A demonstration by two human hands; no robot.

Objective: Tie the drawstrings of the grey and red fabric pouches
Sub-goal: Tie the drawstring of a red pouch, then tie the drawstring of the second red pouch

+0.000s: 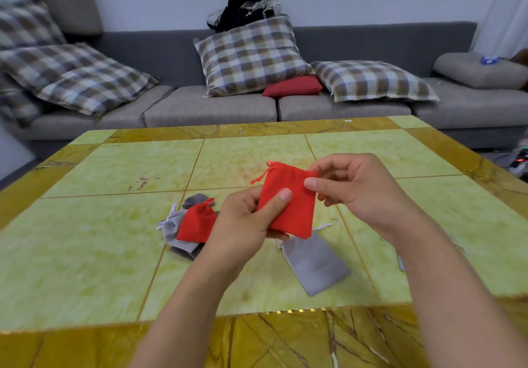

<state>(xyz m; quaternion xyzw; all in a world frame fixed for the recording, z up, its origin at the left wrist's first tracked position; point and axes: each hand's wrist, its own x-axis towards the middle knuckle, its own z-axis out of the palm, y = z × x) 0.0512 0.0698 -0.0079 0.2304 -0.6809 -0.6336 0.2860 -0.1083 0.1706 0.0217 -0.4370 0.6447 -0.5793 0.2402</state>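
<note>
Text: none can be read anywhere in view.
Pouch (288, 201) in the grip: plain red cloth, no print or label showing.
Pouches below the grip: plain red and grey, no marks.
Table (114, 167): veined tile pattern only, no writing.
Sticker (347, 121) at the table's far edge, beyond the grip: too small to read.
</note>
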